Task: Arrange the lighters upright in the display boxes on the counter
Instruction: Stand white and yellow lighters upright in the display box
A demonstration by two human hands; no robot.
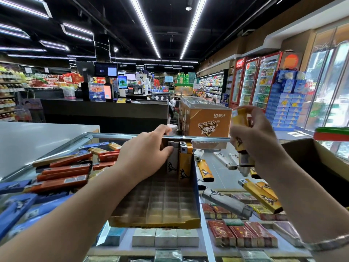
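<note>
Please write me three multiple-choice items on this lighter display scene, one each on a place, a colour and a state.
1. Where do the upright lighters stand in the display box?
A. front row
B. far end
C. outside it

2. What colour are the loose lighters piled left of the box?
A. orange
B. green
C. pink

3. What is the right hand doing?
A. lying flat on the glass
B. holding yellow lighters
C. hanging idle

Key: 1 B, they stand against the far wall, under the left hand; 2 A, their bodies are orange; 3 B, its grip is closed round them above the counter.
</note>
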